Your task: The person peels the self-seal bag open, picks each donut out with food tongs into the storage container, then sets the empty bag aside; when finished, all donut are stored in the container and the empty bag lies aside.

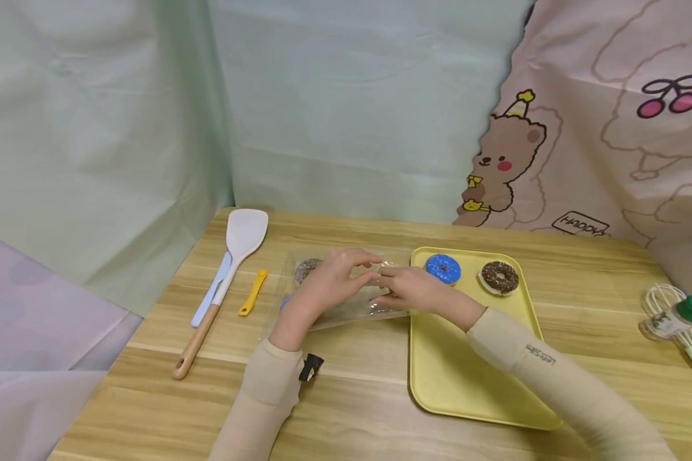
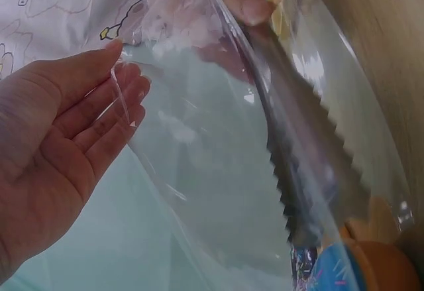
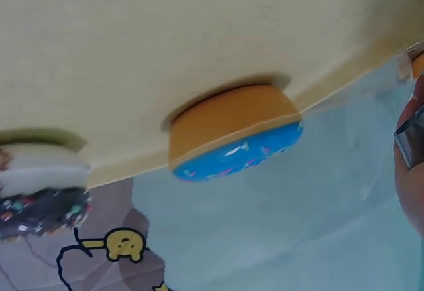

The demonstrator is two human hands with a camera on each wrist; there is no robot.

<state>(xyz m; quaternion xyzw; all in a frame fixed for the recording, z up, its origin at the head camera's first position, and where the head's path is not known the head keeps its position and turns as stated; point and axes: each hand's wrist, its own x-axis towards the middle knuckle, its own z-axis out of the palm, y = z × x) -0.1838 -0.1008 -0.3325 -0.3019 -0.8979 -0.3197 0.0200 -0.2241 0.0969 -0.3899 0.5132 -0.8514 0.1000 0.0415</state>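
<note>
A clear plastic bag lies on the wooden table, and a chocolate donut shows through its far left end. My left hand and right hand meet over the bag's right end, and both pinch its film. In the left wrist view the left hand holds one film edge at its fingertips, and the right thumb presses the other side near the bag's serrated edge. A yellow tray to the right carries a blue donut and a chocolate sprinkled donut.
Left of the bag lie a white spatula with a wooden handle, a pale blue tool and a small yellow tool. A whisk and a green-capped bottle sit at the right edge. Cloth backdrops hang behind the table.
</note>
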